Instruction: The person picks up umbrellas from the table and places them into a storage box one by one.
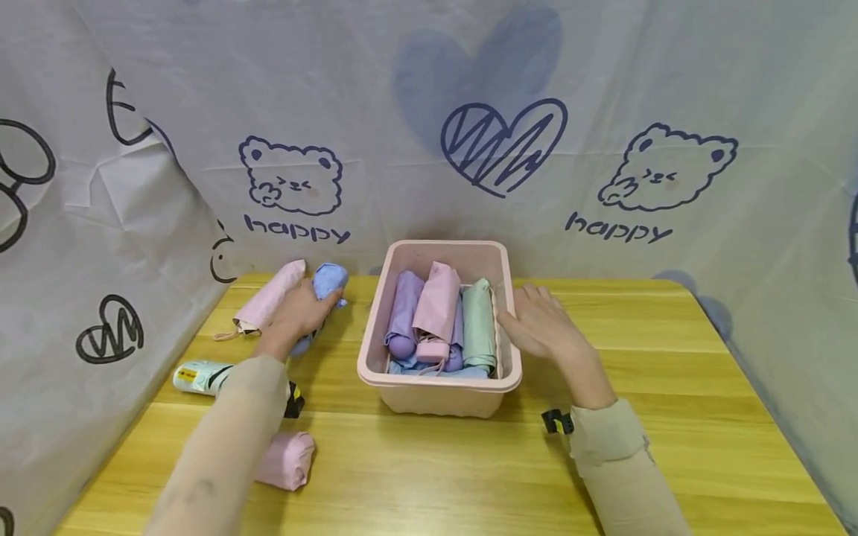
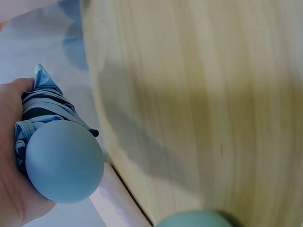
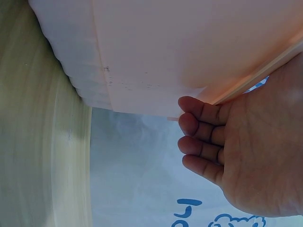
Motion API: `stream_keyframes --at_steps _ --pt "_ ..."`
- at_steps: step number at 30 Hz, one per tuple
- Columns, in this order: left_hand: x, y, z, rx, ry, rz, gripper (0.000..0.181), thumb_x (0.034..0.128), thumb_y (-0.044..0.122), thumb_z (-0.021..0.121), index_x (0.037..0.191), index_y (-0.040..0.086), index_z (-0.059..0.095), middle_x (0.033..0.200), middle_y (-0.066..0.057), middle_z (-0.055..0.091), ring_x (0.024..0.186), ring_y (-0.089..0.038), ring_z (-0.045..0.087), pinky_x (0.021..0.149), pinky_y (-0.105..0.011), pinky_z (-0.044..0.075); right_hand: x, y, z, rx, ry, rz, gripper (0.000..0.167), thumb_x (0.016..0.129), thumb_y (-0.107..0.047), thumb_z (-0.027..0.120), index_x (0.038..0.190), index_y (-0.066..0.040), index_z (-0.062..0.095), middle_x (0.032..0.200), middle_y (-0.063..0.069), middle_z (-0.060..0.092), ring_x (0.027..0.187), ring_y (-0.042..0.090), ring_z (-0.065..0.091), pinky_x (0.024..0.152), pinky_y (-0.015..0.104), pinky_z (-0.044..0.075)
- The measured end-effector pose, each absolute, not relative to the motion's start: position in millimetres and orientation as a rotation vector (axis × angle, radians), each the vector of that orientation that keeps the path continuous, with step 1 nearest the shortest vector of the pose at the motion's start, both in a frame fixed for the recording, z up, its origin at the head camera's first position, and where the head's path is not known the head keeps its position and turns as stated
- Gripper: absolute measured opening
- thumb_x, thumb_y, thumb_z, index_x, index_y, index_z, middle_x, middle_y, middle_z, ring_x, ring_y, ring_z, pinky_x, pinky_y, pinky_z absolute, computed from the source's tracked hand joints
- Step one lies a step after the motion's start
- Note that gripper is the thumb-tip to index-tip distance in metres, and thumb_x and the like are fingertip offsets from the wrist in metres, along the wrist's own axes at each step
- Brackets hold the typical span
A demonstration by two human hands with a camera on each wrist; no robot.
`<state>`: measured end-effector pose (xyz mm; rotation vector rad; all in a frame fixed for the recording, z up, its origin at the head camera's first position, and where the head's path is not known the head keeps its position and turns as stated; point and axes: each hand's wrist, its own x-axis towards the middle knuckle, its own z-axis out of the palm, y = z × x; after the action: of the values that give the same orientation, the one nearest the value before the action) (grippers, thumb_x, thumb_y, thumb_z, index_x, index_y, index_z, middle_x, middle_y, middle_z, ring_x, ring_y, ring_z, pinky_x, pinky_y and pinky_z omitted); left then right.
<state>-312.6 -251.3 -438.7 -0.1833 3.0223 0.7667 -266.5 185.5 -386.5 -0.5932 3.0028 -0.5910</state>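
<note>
My left hand (image 1: 299,310) grips a blue folded umbrella (image 1: 330,278) left of the pink plastic bin (image 1: 439,386). In the left wrist view, the umbrella's round blue handle (image 2: 65,161) stands out past the palm, with dark and pale folds behind it. My right hand (image 1: 541,321) is at the bin's right rim, its thumb by the edge. Its fingers (image 3: 201,151) are loosely bent outside the bin wall in the right wrist view. Inside the bin lie a purple umbrella (image 1: 405,309), a pink umbrella (image 1: 439,301) on top, a green umbrella (image 1: 478,327) and blue fabric beneath.
A pink umbrella (image 1: 273,296) lies just left of my left hand. Nearer on the wooden table (image 1: 429,476) are a mint umbrella (image 1: 197,377) and another pink umbrella (image 1: 288,460), both partly hidden by my left arm. A printed white cloth (image 1: 375,186) hangs behind the table.
</note>
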Motion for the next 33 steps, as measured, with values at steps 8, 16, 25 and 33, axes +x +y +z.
stream_keyframes --at_steps 8,16,25,33 --pt "-295 -233 -429 -0.239 3.039 0.964 0.077 0.1008 0.058 0.048 0.134 -0.012 0.043 0.116 -0.028 0.057 0.099 -0.039 0.06 0.085 -0.051 0.052 -267 186 -387 -0.599 2.997 -0.606 0.055 0.105 -0.037 0.038 0.129 0.009 0.055 0.115 0.019 0.053 0.105 0.034 0.044 0.093 0.051 0.04" --pt "-286 -226 -429 -0.263 3.044 1.066 0.081 0.1011 0.063 0.045 0.138 -0.009 0.041 0.116 -0.026 0.057 0.098 -0.038 0.06 0.081 -0.049 0.052 -268 186 -388 -0.607 3.0 -0.602 0.054 0.104 -0.036 0.039 0.128 0.009 0.056 0.117 0.02 0.053 0.106 0.034 0.044 0.093 0.051 0.04" --pt "-277 -218 -424 -0.28 3.038 1.215 0.087 0.0999 0.067 0.045 0.143 -0.007 0.038 0.117 -0.026 0.057 0.097 -0.037 0.06 0.081 -0.048 0.053 -267 186 -389 -0.6 2.999 -0.604 0.055 0.104 -0.037 0.038 0.129 0.008 0.056 0.117 0.02 0.054 0.105 0.034 0.044 0.093 0.051 0.04" --pt "-271 -207 -413 -0.256 3.058 1.313 0.088 0.0997 0.067 0.045 0.145 -0.007 0.036 0.12 -0.026 0.056 0.099 -0.037 0.059 0.086 -0.051 0.051 -266 187 -388 -0.598 2.988 -0.624 0.053 0.105 -0.037 0.039 0.13 0.007 0.056 0.118 0.02 0.054 0.106 0.034 0.044 0.092 0.05 0.04"
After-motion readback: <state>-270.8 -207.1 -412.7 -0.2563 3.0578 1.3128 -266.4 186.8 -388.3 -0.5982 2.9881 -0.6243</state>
